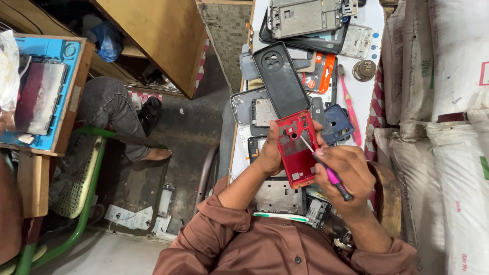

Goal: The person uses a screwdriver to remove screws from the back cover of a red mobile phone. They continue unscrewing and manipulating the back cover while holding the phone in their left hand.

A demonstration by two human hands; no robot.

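Left hand [269, 153] clamps the red phone frame [297, 148] while right hand [342, 170] pinches a pink screwdriver [326, 168], tip on a screw just above the grip, needing steady turning.

White worktable [368, 89]: narrow, crowded with phone parts. Lying on it: a dark grey phone back cover [280, 79] resting across other pieces, a grey metal phone frame [304, 17] at the far end, an orange-and-black packet [321, 74], a blue phone case [337, 124], a pink toothbrush [349, 104] along the right edge, and a round brass piece [364, 70] just beside it.
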